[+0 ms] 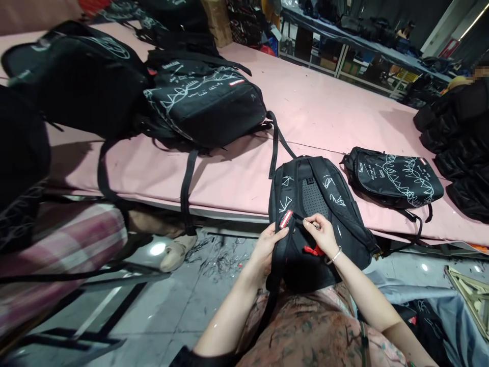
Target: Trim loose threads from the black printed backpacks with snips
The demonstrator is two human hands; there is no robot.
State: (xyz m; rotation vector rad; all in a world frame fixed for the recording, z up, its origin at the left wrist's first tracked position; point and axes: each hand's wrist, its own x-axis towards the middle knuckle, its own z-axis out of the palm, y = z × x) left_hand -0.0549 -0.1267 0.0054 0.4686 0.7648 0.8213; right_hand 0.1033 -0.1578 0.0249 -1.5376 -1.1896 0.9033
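A black backpack leans against the table's front edge by my lap, its strap side with white line drawings facing up. My left hand is closed on the left shoulder strap, thumb just below a red-and-white label. My right hand is pinched close to that strap, its fingertips by a thin dark strip. A small red-handled tool shows beneath this palm; its working end is hidden. Mesh padding lies between the two straps.
Several black backpacks lie on the pink-covered table. A smaller printed one is right of mine, near a dark pile. Another person's leg and clog are at left. Thread scraps litter the floor.
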